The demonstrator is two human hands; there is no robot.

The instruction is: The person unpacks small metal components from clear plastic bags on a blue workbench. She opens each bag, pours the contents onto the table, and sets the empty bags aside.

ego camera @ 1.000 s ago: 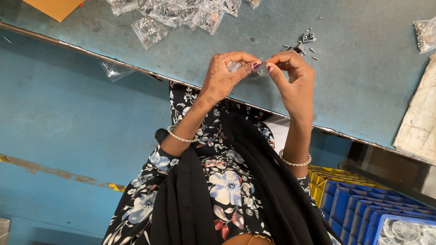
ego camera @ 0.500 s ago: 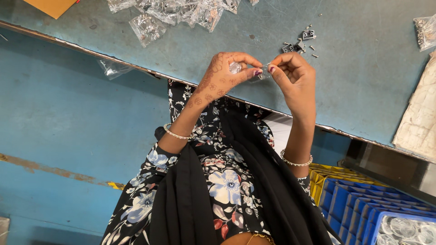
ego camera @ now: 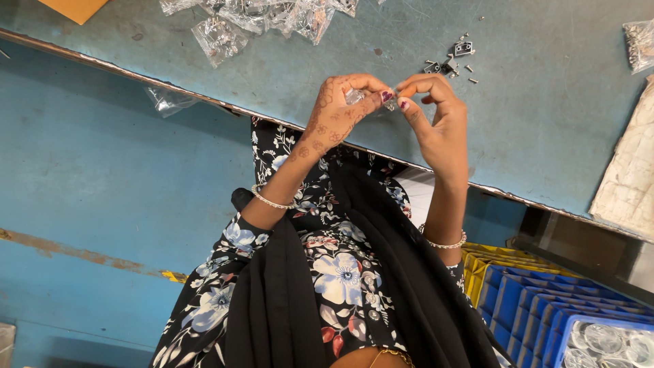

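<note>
Both hands meet above the table's edge: left hand point(ego camera: 338, 114) and right hand point(ego camera: 436, 123) pinch 1 small clear bag point(ego camera: 357, 97) between their fingertips, each closed on it. Below them runs the blue table point(ego camera: 545, 136). At its far side lies a heap of clear bags point(ego camera: 266, 17); blue bins point(ego camera: 545, 307) stand low on the right. Just beyond the right hand sit small metal parts point(ego camera: 453, 61).
</note>
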